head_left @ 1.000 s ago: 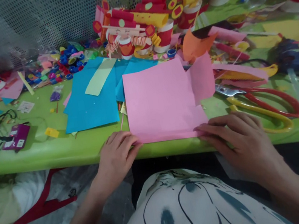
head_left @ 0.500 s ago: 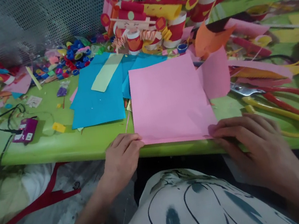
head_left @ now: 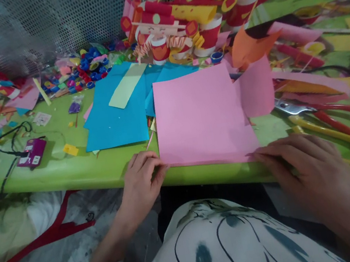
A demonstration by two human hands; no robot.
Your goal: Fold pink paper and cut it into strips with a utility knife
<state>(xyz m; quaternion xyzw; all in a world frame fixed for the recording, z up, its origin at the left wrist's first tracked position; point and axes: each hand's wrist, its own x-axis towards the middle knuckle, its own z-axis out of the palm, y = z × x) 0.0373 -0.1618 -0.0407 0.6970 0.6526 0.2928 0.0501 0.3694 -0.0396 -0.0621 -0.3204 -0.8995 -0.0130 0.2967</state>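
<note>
A sheet of pink paper (head_left: 199, 118) lies flat at the front edge of the green table, with a narrow strip along its near edge turned up. My left hand (head_left: 143, 181) pinches the near left corner between thumb and fingers. At the near right corner, my right hand (head_left: 312, 170) is closed on the same sheet, thumb below and fingers above. To the left are sheets of blue paper (head_left: 120, 122) with a pale green paper strip (head_left: 129, 85) on top. Large scissors with red and yellow handles (head_left: 337, 121) lie beyond my right hand.
Paper figures on red cups (head_left: 158, 31) stand at the back before a perforated metal panel (head_left: 43, 23). Bottle caps (head_left: 87, 67) and paper scraps are heaped along the back left. A purple box with a cable (head_left: 32, 152) sits at left. Another person's sleeve (head_left: 47, 210) shows lower left.
The view has shifted slightly, so the table things appear a little further right. Both hands keep hold of the pink sheet's near corners; the right hand has moved slightly outward.
</note>
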